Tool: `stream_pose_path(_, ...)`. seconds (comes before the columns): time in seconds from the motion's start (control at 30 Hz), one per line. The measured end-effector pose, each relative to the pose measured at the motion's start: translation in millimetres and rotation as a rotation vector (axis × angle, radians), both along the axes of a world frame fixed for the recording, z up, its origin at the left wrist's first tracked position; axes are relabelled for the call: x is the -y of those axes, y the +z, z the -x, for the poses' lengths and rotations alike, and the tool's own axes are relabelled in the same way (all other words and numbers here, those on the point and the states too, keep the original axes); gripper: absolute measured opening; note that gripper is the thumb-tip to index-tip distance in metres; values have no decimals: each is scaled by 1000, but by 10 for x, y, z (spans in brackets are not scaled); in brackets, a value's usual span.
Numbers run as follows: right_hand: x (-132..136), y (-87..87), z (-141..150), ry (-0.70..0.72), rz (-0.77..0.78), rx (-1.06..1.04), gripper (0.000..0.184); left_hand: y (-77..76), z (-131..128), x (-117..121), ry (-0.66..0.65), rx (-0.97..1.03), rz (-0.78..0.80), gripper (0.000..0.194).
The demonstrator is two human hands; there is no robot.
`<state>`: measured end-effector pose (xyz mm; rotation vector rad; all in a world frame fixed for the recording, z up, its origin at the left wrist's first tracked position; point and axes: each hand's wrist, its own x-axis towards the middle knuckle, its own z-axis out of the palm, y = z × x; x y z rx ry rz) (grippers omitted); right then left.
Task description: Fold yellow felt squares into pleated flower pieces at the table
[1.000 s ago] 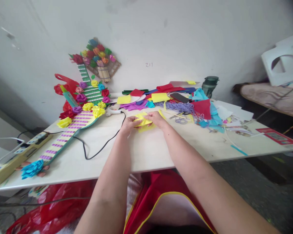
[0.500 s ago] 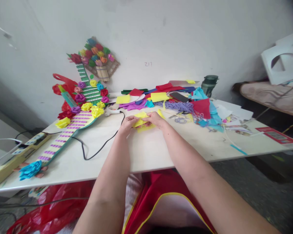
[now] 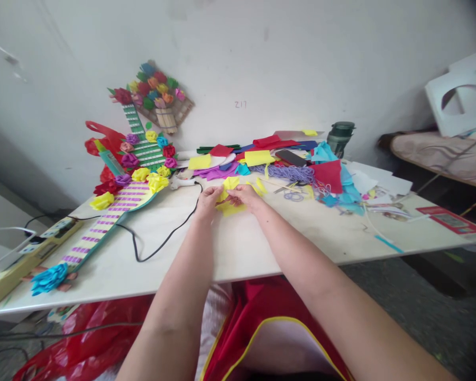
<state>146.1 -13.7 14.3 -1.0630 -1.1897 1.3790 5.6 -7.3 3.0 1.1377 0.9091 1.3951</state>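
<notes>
Between my two hands is a piece of yellow crepe paper (image 3: 230,183), bunched at its lower edge. My left hand (image 3: 209,199) pinches its left side, and my right hand (image 3: 245,196) grips it from the right, fingertips close together. More yellow paper (image 3: 232,209) lies on the table just under the hands. A few small yellow pieces (image 3: 259,186) rest right beside my right hand. Left of my hands lies a white glue gun (image 3: 182,182) with a black cord. My fingers partly cover the held paper.
At left stands a guitar-shaped craft (image 3: 119,211) covered with paper flowers. A power strip (image 3: 31,254) lies along the left edge. Coloured paper, purple yarn (image 3: 287,173), scissors and a dark green bottle (image 3: 340,138) fill the back and right. A black cord (image 3: 162,246) loops across the table.
My hands have drawn closer together. The yellow paper, stretched flat before, is now gathered and stands up between my fingers.
</notes>
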Motion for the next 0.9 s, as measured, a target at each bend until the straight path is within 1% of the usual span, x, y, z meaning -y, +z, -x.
stream_pose_path(0.07,-4,2,3,-38,-21,9,21,-15,3,-10,-24,14,13,42)
stream_pose_path(0.17,-15,7,-31,-22,-51,39,23,-38,25,-37,-51,-6,24,41)
stream_pose_path(0.3,-19,11,-89,90,-85,125,27,-34,49,-44,-47,-91,5,42)
stream_pose_path(0.37,-21,7,-103,156,-78,172,27,-12,47,-24,-30,-117,-42,42)
stream_pose_path(0.43,-26,1,-104,183,-65,186,25,12,35,-1,5,-127,-89,41)
stream_pose_path(0.53,-36,-9,-88,147,-74,152,20,23,6,8,55,-90,-113,40)
stream_pose_path(0.67,-40,-27,-52,77,-119,133,12,-18,-35,-38,120,26,-77,40)
stream_pose_path(0.8,-58,-49,-34,25,-140,128,14,-40,-47,-55,113,65,-37,42)
stream_pose_path(0.9,-83,-57,-47,52,-142,125,15,-16,-26,-23,82,8,-1,44)
